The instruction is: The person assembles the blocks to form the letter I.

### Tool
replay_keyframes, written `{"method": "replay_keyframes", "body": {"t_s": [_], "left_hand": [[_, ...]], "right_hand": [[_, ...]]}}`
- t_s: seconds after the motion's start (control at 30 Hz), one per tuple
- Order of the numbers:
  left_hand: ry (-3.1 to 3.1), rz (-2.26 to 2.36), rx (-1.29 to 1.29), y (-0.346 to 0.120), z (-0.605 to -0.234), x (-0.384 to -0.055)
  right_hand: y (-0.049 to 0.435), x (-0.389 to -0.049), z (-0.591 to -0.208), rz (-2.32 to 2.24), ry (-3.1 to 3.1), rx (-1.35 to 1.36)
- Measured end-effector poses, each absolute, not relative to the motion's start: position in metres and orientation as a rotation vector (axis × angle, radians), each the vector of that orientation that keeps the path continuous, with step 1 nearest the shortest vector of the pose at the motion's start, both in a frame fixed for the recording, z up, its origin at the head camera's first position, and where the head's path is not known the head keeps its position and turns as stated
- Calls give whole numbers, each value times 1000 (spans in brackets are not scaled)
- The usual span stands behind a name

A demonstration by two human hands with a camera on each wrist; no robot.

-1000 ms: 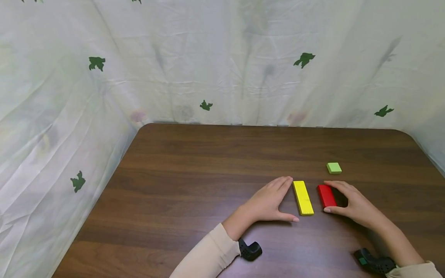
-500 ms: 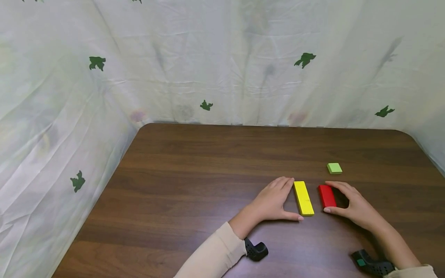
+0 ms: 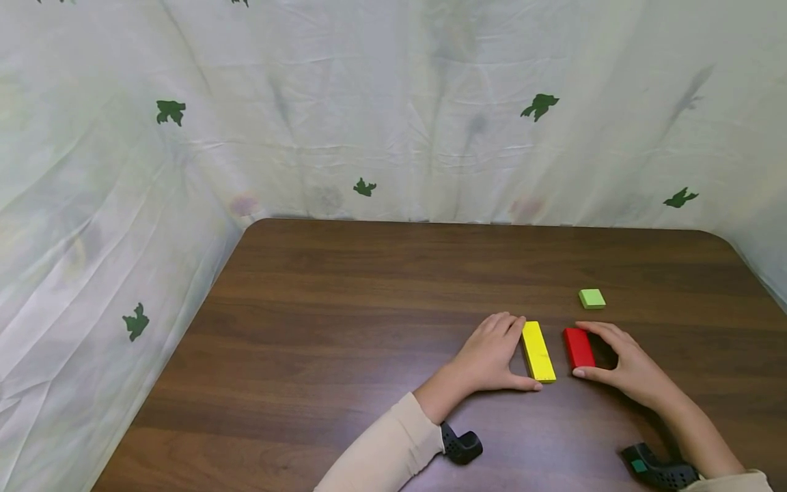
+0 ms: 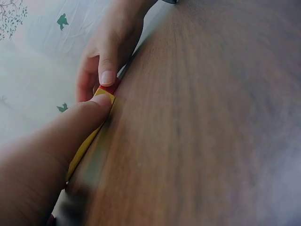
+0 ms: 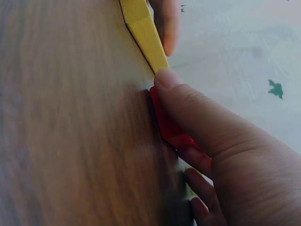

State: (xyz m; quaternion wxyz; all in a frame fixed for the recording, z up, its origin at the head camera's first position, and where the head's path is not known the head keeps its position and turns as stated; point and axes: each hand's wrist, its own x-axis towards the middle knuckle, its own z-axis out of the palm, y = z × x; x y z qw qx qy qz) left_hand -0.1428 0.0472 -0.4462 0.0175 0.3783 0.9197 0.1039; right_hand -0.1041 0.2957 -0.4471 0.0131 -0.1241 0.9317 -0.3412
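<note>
A long yellow block (image 3: 538,352) lies flat on the brown table, tilted slightly in the head view. My left hand (image 3: 488,355) is at its left side, fingertips by the far left corner and thumb stretched along the near end. In the left wrist view that thumb (image 4: 96,108) overlaps the yellow block's end; whether it presses there I cannot tell. A shorter red block (image 3: 579,348) lies to the right, a small gap away. My right hand (image 3: 627,362) holds it by its two ends, thumb at the near end and fingers at the far end.
A small light green block (image 3: 592,298) lies beyond the red block. The wooden table (image 3: 344,294) extends far to the left of the hands. A pale cloth (image 3: 399,116) with green bird shapes hangs behind and beside it.
My left hand has slid a little to the right, its thumb coming to the yellow block's near end. The right hand stays on the red block, and the blocks look almost unmoved.
</note>
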Motion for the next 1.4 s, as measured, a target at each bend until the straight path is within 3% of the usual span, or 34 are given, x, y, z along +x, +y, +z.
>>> {"method": "replay_keyframes", "body": {"t_s": [0.73,1.4], "left_hand": [[2889,488,1199,44,-437,-139],[2949,505,1479,27,-408,-133]], "right_hand": [[294,-105,-446,-1059,2897,-382],[295,-103,-447,-1066,2905,-397]]}}
